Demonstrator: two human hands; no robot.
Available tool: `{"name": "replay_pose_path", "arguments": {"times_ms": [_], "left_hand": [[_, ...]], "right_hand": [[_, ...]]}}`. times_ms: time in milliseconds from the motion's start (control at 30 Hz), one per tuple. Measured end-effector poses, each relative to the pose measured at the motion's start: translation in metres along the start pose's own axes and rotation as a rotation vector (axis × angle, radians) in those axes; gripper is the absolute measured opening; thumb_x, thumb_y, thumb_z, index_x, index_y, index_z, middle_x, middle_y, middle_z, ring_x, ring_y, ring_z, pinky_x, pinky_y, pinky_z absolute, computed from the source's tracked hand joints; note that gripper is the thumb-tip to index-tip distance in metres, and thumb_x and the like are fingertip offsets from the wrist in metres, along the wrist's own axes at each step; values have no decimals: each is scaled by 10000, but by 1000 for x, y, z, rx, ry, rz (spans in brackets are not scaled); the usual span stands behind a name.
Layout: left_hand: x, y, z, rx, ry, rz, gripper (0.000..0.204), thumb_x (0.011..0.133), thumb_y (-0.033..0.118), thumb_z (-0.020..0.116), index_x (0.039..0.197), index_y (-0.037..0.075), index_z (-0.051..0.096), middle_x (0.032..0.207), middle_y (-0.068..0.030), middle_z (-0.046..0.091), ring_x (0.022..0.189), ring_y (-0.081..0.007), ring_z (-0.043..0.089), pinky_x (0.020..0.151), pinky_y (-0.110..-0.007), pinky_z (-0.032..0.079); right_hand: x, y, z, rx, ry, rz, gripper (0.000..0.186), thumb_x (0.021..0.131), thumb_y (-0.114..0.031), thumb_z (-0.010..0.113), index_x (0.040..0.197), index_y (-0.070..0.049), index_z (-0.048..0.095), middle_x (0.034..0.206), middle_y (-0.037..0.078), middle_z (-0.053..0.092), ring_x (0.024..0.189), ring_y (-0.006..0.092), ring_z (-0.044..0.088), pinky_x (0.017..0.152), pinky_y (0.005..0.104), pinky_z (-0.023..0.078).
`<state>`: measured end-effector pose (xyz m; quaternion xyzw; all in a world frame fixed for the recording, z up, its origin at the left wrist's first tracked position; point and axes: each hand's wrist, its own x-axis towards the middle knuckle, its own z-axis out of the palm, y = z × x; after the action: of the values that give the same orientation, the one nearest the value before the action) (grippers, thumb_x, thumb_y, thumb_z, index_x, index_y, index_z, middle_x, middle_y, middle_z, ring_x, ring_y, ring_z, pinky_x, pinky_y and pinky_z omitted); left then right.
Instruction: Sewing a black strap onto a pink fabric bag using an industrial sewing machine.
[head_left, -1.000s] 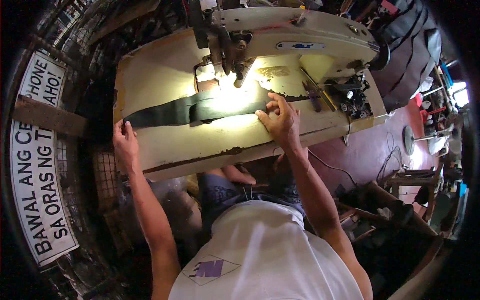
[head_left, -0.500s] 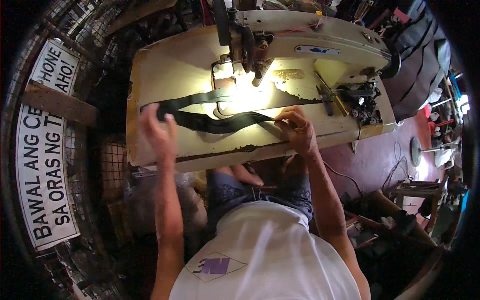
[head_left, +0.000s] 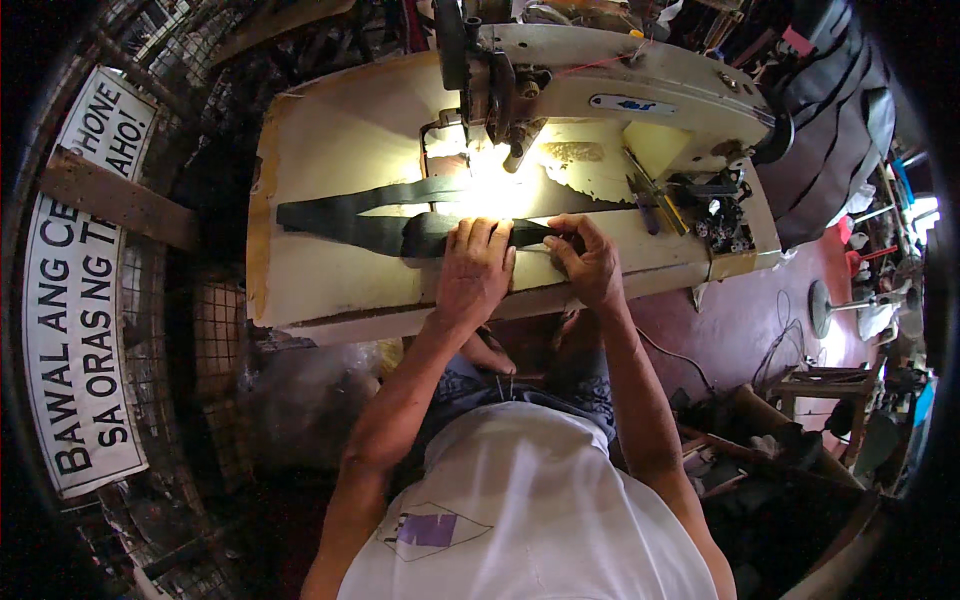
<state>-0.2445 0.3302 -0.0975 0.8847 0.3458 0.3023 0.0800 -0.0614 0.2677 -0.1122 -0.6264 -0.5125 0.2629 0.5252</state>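
A long dark strip [head_left: 340,225], of fabric or leather, lies on the bed of a sewing machine [head_left: 640,60]. It bends back on itself at the left, and its far length runs toward the lit area under the machine's needle. My left hand [head_left: 475,268] rests flat on the near length, fingers extended over it. Just to the right, my right hand [head_left: 588,262] pinches the tip of that length between thumb and fingers. The lamp's glare hides the needle area.
Right of my right hand lie a screwdriver-like tool with a yellow handle [head_left: 678,220] and a pile of small dark metal parts [head_left: 722,225]. Dark sheets [head_left: 830,120] hang at the right. A wire mesh with a sign [head_left: 85,330] stands at the left.
My left hand has moved right from the strip's bend and come down on its near length. The bend now lies flatter. My right hand still pinches the tip.
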Motion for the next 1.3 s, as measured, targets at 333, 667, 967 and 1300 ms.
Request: {"name": "replay_pose_path", "arguments": {"times_ms": [333, 667, 967, 1300], "left_hand": [[-3, -3, -1, -28, -42, -41, 257, 800, 103, 714, 1047, 80, 648, 1009, -93, 557, 1015, -298, 536, 922, -438, 433], [-8, -6, 5, -28, 45, 28, 232, 794, 61, 688, 1018, 85, 630, 980, -70, 607, 976, -282, 586, 902, -432, 453], [-8, -8, 3, -100, 164, -18, 161, 865, 129, 697, 1004, 90, 625, 905, -84, 632, 868, -306, 615, 813, -426, 485], [-13, -84, -54, -67, 99, -133, 225, 847, 282, 768, 827, 98, 639, 759, -59, 639, 673, -282, 654, 588, -396, 512]], "right_hand": [[2, -7, 3, -217, 22, -179, 280, 860, -44, 711, 1133, -96, 675, 980, 109, 675, 887, 270, 663, 769, 362, 528], [-1, -17, 5, -209, 42, -178, 536, 743, 86, 708, 1230, -130, 651, 1272, 116, 539, 931, 205, 588, 803, 337, 511], [6, -3, 0, -406, -77, -329, 267, 758, 23, 715, 998, -72, 647, 1193, 112, 605, 1039, 301, 605, 902, 388, 494], [8, -5, 1, -345, -81, -288, 230, 786, -115, 796, 900, -41, 610, 1129, 110, 635, 1065, 309, 581, 914, 389, 478]]}}
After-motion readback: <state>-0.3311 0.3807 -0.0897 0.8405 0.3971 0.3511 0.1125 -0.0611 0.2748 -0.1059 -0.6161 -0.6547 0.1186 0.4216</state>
